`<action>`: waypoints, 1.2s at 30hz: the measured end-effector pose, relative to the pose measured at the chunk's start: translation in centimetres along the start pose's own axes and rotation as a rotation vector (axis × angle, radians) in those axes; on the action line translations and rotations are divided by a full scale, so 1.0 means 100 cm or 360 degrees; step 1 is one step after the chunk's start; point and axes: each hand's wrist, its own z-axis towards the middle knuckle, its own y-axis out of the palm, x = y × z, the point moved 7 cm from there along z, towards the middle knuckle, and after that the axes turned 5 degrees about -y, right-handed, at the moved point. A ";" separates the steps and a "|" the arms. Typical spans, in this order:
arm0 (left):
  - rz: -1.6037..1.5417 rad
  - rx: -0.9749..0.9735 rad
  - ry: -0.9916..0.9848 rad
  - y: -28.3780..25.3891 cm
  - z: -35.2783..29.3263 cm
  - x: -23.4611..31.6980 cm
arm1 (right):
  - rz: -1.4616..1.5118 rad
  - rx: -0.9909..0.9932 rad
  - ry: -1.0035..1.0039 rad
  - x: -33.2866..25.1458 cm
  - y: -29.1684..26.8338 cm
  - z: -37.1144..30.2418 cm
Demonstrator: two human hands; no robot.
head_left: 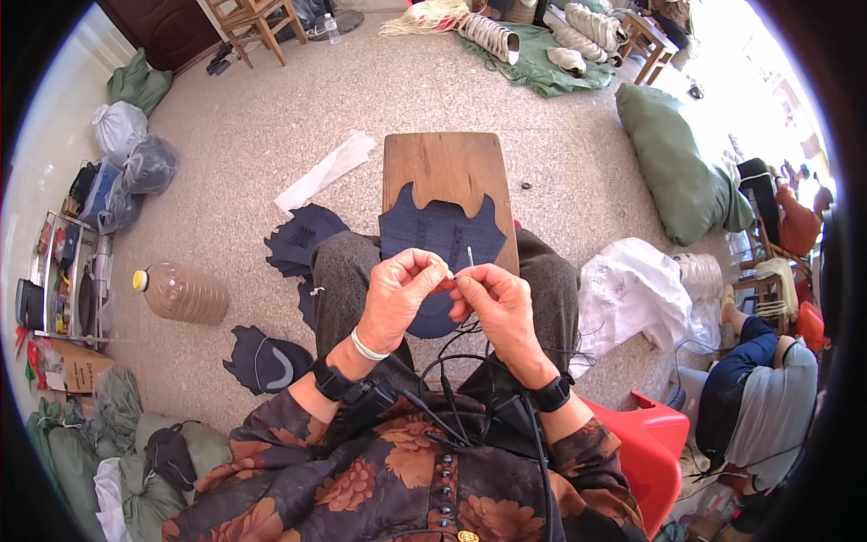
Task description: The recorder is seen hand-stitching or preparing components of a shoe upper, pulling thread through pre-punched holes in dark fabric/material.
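Note:
My left hand point(397, 294) and my right hand point(497, 307) meet fingertip to fingertip above a dark blue fabric piece point(452, 230). Both are closed in a pinch; what lies between the fingers is too small to make out. Just beyond my right fingertips a slim, pale rod point(470, 256) points away from me; whether the hand holds it cannot be told. The fabric has a jagged far edge and a rounded near end, and my hands cover part of it. Beneath it a brown wooden bench point(442, 158) stands between my knees.
More dark blue fabric pieces point(302, 237) lie by my left knee, with another point(265, 361) on the floor. A large plastic jug point(187, 294) lies left. White sacking point(632, 289), a red stool point(641, 452) and a seated person point(763, 397) are right. Black cables cross my lap.

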 end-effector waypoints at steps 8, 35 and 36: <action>0.0088 0.0057 0.0104 0.000 0.000 -0.002 | -0.0014 0.0003 -0.0037 -0.004 0.002 -0.001; -0.0024 0.0026 0.0128 0.004 0.002 -0.007 | -0.0024 0.0029 -0.0052 0.003 -0.004 0.005; 0.0006 0.0059 0.0093 0.006 0.002 -0.005 | -0.0021 0.0049 -0.0046 -0.002 -0.007 0.005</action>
